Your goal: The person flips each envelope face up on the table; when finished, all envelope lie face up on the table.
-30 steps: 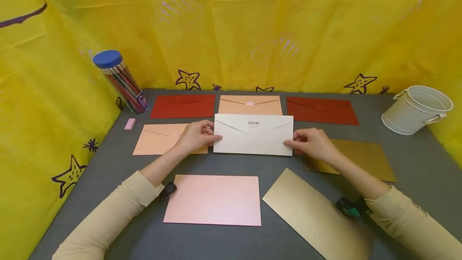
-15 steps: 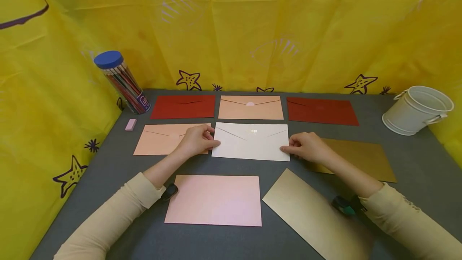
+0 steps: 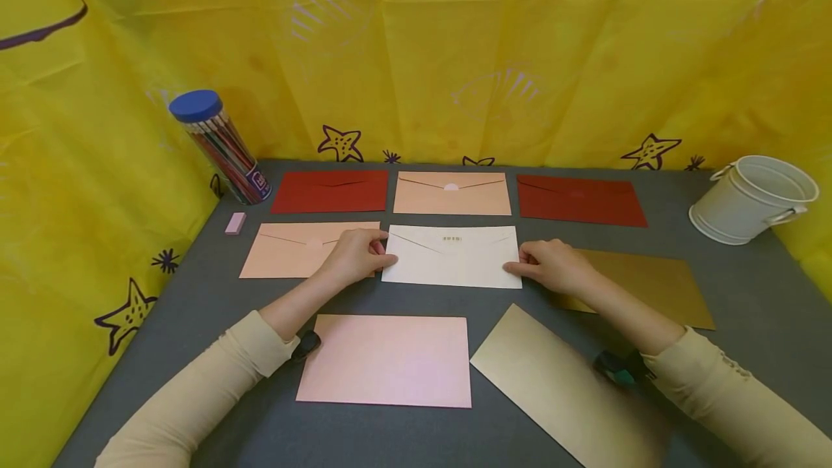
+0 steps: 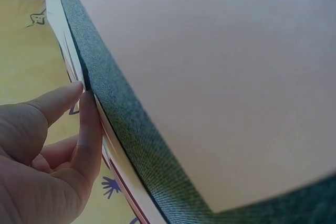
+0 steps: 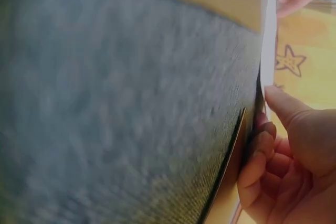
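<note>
Between the left hand (image 3: 353, 256) and right hand (image 3: 554, 264), each pinching one end, was the white envelope (image 3: 451, 262); light, level grips seemed best, to avoid nudging the peach envelope (image 3: 279, 251) by the left hand.

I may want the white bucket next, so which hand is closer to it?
Right: the right hand holds the right end of the white envelope, left of the white bucket; the left hand holds its left end, farther left.
</note>
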A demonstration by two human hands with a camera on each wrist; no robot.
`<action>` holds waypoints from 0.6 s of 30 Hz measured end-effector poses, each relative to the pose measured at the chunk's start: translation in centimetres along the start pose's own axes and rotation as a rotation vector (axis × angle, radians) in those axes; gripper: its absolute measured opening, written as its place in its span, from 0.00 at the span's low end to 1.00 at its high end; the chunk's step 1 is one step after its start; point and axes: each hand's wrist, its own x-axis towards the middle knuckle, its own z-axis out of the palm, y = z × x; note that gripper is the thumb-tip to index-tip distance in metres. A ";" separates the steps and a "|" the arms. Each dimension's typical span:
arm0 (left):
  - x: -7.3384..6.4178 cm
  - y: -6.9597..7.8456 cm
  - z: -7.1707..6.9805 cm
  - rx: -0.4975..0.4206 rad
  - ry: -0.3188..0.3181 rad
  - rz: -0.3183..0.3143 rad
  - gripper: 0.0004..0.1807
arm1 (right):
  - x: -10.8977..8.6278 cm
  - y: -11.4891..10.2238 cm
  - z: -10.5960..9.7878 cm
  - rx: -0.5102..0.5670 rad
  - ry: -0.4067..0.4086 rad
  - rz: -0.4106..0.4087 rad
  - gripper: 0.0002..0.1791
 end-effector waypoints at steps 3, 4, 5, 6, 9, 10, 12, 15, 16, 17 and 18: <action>0.0 0.0 0.1 0.014 0.001 0.013 0.30 | 0.1 -0.1 0.0 -0.008 -0.010 0.000 0.17; 0.1 -0.1 0.1 0.016 0.000 0.014 0.30 | 0.1 -0.1 -0.1 -0.010 -0.014 0.003 0.17; 0.1 -0.1 0.1 0.020 0.000 0.017 0.30 | 0.1 -0.2 -0.1 -0.010 -0.017 0.003 0.17; 0.2 -0.1 0.1 0.024 0.000 0.019 0.29 | 0.1 -0.2 -0.1 -0.009 -0.019 0.003 0.17; 0.2 -0.1 0.2 0.039 -0.002 0.026 0.29 | 0.1 -0.2 -0.1 -0.006 -0.024 0.008 0.17; 0.2 0.0 0.2 0.043 -0.002 0.028 0.29 | 0.1 -0.2 -0.1 -0.004 -0.024 0.007 0.17; 0.2 0.0 0.1 0.050 -0.002 0.036 0.29 | 0.1 -0.1 0.0 -0.003 -0.018 0.003 0.17; 0.2 0.0 0.1 0.053 0.002 0.043 0.28 | 0.2 0.0 0.1 0.002 -0.004 0.001 0.17; 0.1 0.0 0.1 0.058 0.003 0.050 0.28 | 0.1 0.1 0.1 0.006 0.001 -0.001 0.16; 0.1 0.0 0.1 0.065 0.005 0.057 0.27 | 0.1 0.1 0.1 0.011 0.005 -0.003 0.16; 0.1 0.0 0.1 0.071 0.008 0.061 0.26 | 0.1 0.2 0.1 0.018 0.008 -0.007 0.15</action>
